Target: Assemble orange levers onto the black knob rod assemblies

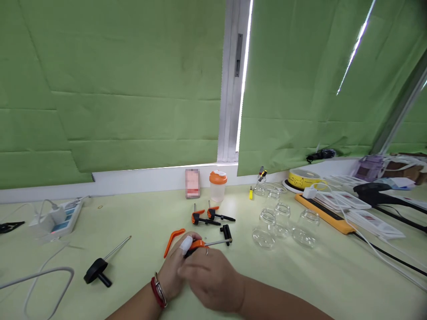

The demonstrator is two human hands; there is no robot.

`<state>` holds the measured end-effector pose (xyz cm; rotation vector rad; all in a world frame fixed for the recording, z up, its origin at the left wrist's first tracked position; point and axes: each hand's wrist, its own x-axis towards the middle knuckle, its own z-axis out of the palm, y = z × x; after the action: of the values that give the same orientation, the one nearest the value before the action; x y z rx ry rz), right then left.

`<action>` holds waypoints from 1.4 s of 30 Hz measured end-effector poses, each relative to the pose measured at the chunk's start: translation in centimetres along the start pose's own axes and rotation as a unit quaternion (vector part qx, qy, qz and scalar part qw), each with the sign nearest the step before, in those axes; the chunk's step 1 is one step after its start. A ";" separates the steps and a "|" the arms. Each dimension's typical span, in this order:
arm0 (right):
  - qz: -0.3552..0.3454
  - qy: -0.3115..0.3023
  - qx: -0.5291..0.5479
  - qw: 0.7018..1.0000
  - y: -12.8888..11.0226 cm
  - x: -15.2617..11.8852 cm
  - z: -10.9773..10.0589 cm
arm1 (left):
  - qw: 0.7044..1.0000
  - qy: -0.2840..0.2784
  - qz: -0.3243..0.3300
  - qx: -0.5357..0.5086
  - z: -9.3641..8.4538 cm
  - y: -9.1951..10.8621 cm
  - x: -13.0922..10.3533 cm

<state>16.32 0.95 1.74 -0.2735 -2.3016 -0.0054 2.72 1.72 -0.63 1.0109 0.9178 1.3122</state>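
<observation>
Near the front centre of the table, my left hand (175, 271) is closed around an orange and black clamp part (199, 244) with a metal rod pointing right. White tape wraps its thumb. My right hand (215, 280) is closed against the same part; its fingertips are partly hidden. An orange handle piece (172, 240) lies just behind my left hand. A black piece (226, 233) rests by the rod's tip. Farther back sit two assembled orange and black clamps (200, 218) (218, 215). A black part with a long rod (97, 269) lies to the left.
Several clear glass jars (265, 231) stand upside down at the right, beside an orange power strip (323, 214) and cables. An orange-lidded cup (218, 186) stands at the back. At left are a white power strip (68, 218) and a looped cable (50, 272).
</observation>
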 end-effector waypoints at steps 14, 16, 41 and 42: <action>0.457 0.228 0.380 0.771 3.5 0.2 0.5 | 0.980 -0.120 -0.112 -0.114 0.8 -2.0 -0.1; 0.456 0.226 0.373 0.775 3.6 0.1 0.7 | 0.980 -0.116 -0.114 -0.112 0.9 -2.0 -0.1; 0.463 0.104 0.293 0.830 3.4 -0.7 1.0 | 0.981 -0.099 -0.111 -0.128 1.3 -1.7 0.0; 0.463 0.103 0.290 0.831 3.4 -0.7 1.0 | 0.981 -0.098 -0.110 -0.130 1.3 -1.7 0.0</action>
<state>16.71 4.25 0.22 -0.9729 -1.6392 1.0751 4.46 1.68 -1.83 0.7941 0.6676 1.0921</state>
